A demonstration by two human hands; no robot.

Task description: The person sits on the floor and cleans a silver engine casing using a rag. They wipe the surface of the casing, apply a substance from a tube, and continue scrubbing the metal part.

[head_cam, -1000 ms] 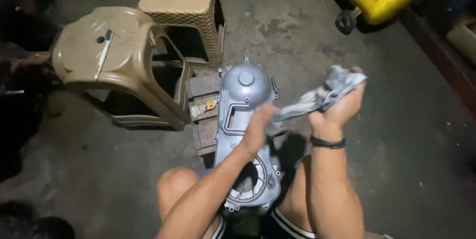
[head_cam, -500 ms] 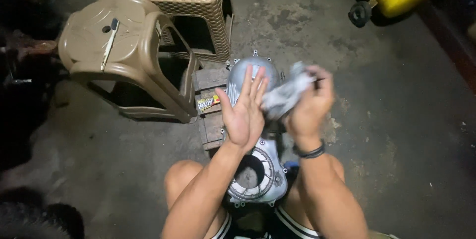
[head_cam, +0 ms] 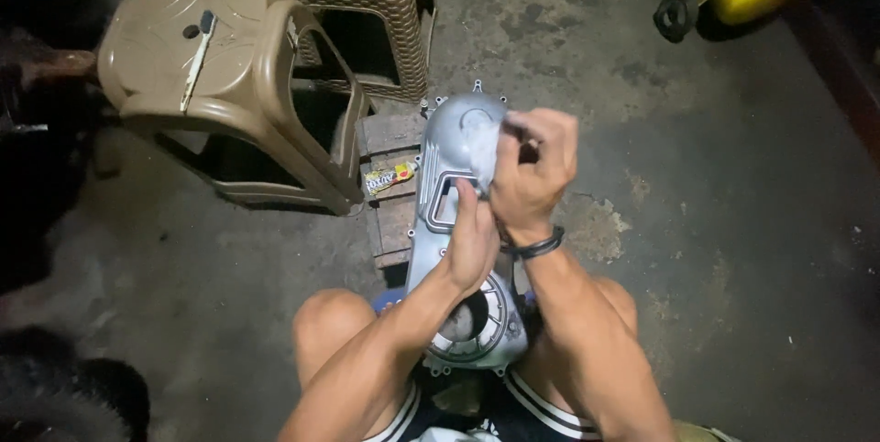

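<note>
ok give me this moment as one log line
left hand: against rag, over engine cover | right hand: gripping grey rag | engine cover: on wooden block, between knees | brown stool: on its side

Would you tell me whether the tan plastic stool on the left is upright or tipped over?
Tipped over: the tan plastic stool lies on its side, legs pointing right.

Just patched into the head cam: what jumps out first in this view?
Dead centre, a long silver engine cover lies on a wooden block between the person's knees. Both hands meet over it: the right hand grips a grey rag, the left hand beside it. A tan plastic stool lies tipped at upper left.
</note>
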